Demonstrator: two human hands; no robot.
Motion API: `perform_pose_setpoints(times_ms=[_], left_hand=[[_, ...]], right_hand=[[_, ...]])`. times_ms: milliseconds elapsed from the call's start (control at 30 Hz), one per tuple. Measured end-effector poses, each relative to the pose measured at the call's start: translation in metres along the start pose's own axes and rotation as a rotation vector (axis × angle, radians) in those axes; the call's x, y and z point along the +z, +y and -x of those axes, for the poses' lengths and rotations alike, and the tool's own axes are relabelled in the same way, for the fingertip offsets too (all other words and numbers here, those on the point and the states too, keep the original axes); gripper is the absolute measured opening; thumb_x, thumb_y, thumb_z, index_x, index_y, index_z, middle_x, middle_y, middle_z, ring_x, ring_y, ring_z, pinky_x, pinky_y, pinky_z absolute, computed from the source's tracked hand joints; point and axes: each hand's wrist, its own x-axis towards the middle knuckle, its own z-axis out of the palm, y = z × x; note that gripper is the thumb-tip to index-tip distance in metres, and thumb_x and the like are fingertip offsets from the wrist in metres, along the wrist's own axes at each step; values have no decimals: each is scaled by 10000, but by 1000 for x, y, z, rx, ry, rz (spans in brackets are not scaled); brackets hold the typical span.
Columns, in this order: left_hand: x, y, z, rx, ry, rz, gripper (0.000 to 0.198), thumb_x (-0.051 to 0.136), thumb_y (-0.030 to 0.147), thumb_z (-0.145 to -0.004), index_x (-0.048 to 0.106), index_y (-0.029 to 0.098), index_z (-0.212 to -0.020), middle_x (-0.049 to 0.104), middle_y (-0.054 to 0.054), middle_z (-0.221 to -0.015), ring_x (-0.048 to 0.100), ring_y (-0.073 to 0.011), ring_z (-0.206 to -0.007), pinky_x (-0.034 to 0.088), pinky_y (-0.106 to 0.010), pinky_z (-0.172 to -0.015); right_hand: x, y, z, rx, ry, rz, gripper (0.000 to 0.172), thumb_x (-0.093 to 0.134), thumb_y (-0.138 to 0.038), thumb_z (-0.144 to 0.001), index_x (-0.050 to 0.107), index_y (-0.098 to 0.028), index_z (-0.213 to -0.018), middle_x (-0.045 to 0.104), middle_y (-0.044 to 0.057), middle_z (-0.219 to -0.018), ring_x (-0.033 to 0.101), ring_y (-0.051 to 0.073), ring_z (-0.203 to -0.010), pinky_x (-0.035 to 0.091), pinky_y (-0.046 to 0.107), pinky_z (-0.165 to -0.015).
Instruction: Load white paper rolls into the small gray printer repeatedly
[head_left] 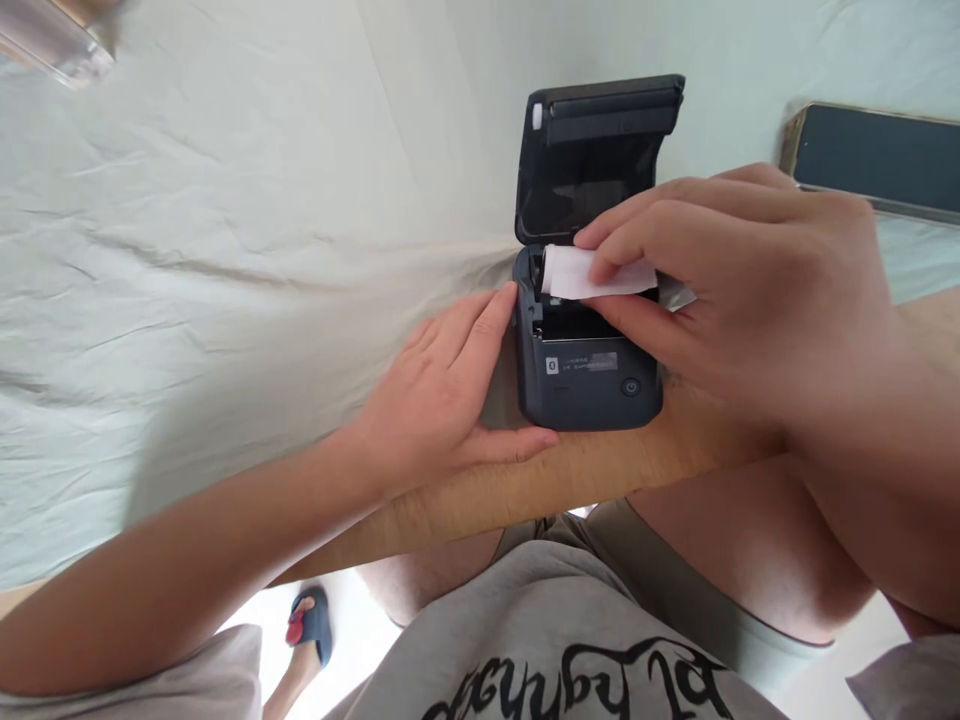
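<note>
A small dark label printer (pixel 592 395) stands near the table's front edge, its lid (pixel 592 160) raised and tilted back. My right hand (pixel 757 270) grips a white paper roll (pixel 566 272) between thumb and fingers, over the printer's paper bay. The roll's lower part sits at the bay; whether it is fully seated I cannot tell. My left hand (pixel 450 385) lies with fingers outstretched against the printer's left side, its thumb by the front left corner. A Bluetooth mark and a power button show on the printer's front panel.
A phone (pixel 877 160) with a dark screen lies at the right. Part of a clear container (pixel 64 45) shows at the upper left. A wrinkled pale cloth (pixel 225 250) covers most of the table, leaving a wooden edge (pixel 465 495) bare close to my body.
</note>
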Motion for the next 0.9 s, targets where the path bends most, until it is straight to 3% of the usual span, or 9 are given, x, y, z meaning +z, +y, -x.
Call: perform_pose_setpoints(times_ms=[167, 300, 433, 500, 633, 767, 900], left_hand=[[5, 1, 1, 4, 39, -10, 1102, 468, 1019, -1138, 320, 260, -1923, 666, -232, -1808, 715, -477, -1637, 655, -684, -1311], [4, -1, 0, 75, 86, 2, 1080, 441, 989, -1169, 264, 268, -1953, 691, -227, -1760, 751, -451, -1588, 686, -659, -1267], [3, -3, 0, 157, 106, 23, 747, 524, 833, -1234, 571, 381, -1827, 672, -196, -1738, 749, -456, -1553, 689, -678, -1221], [4, -4, 0, 162, 90, 22, 618, 562, 777, -1243, 694, 425, -1734, 638, -186, -1774, 718, -480, -1579, 668, -719, -1233], [4, -5, 1, 191, 110, 28, 572, 571, 756, -1247, 758, 417, -1668, 626, -210, -1763, 718, -500, -1568, 673, -749, -1198], [3, -4, 1, 200, 75, 34, 484, 581, 702, -1259, 788, 443, -1612, 594, -173, -1806, 697, -478, -1605, 660, -733, -1239], [0, -1, 1, 199, 53, 24, 462, 559, 685, -1268, 803, 444, -1579, 573, -166, -1841, 692, -480, -1621, 656, -746, -1251]], right_hand=[[-4, 3, 7, -79, 59, -15, 166, 608, -252, -1106, 709, -297, -982, 877, -25, -1128, 858, 254, -1211, 657, 500, -1093], [-5, 9, 20, -334, 159, -15, 131, 697, -196, -1147, 698, -277, -1043, 876, -44, -1102, 867, 206, -1250, 649, 426, -1009], [-4, 17, 29, -486, 129, -40, 79, 779, -211, -1132, 726, -266, -1118, 886, -53, -1123, 862, 182, -1268, 644, 411, -1036], [-4, 20, 31, -490, 115, -58, 31, 788, -261, -1126, 767, -284, -1121, 886, -52, -1127, 861, 197, -1277, 654, 413, -1045], [-6, 22, 32, -404, 182, -59, 99, 756, -244, -1132, 761, -290, -1220, 883, -19, -1268, 858, 209, -1289, 670, 420, -1101], [-7, 28, 26, -190, 237, -10, 338, 663, -261, -1179, 694, -250, -1515, 780, 98, -1577, 752, 236, -1576, 637, 411, -1311], [-4, 39, 14, -153, 155, -105, 633, 605, -439, -1201, 459, -261, -1791, 589, 150, -1821, 614, 270, -1752, 578, 473, -1430]])
